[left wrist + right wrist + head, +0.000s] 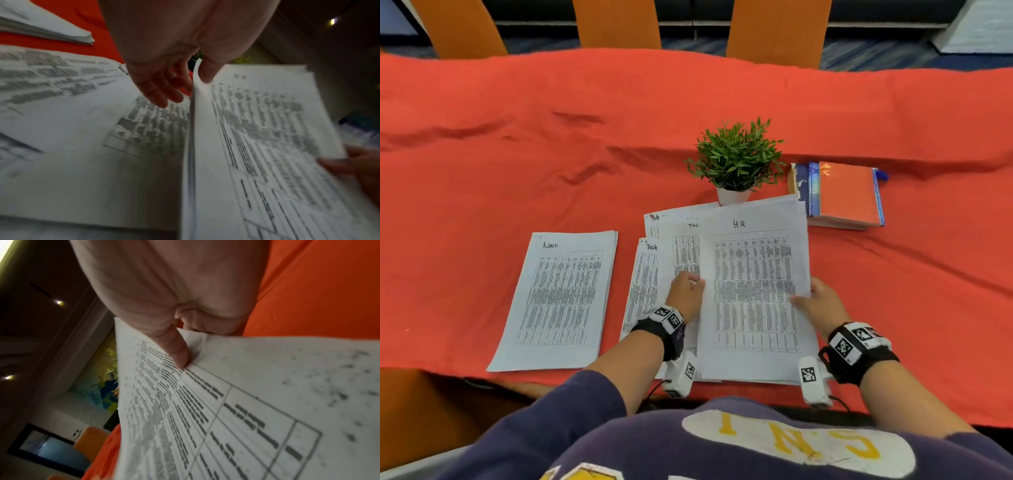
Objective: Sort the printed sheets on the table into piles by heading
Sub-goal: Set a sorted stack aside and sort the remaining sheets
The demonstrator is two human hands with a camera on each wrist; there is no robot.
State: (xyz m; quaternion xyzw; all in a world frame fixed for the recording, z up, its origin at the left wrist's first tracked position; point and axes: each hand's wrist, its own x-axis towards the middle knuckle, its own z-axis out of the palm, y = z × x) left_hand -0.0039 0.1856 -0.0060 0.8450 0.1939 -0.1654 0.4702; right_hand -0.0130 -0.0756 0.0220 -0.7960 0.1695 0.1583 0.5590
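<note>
Where the sheets lie: on the desk [482, 164] under a red cloth, close to its near edge, in front of the person
HR stack [755, 294]: a bundle of printed sheets with "HR" handwritten on the top page, held by both hands over the other papers, its far end lifted as the wrist views show
Left hand [686, 291]: at the left edge of the HR stack; in the left wrist view the thumb [207, 73] lies on the top page and the fingers [162, 91] reach underneath, so the grip clasps the bundle's edge
Right hand [820, 301]: at the right edge of the HR stack; in the right wrist view the thumb [179, 350] presses down on the printed table and the other fingers are tucked under the paper, a pinching grip on the sheets
Admin pile [560, 298]: a neat pile headed "Admin", lying flat to the left, apart from the rest
Task sheets [645, 274]: pages headed "Task", fanned loosely between the Admin pile and the HR stack, partly covered by the HR stack and the left hand
Sheet with red mark [654, 219]: at the far side of the loose sheets, its heading mostly hidden
Potted plant [736, 161]: in a white pot just beyond the papers
Notebooks [842, 193]: a small stack with an orange cover on top, right of the plant, touching the far right corner of the HR stack
Chairs [616, 24]: orange backs along the far side of the desk
</note>
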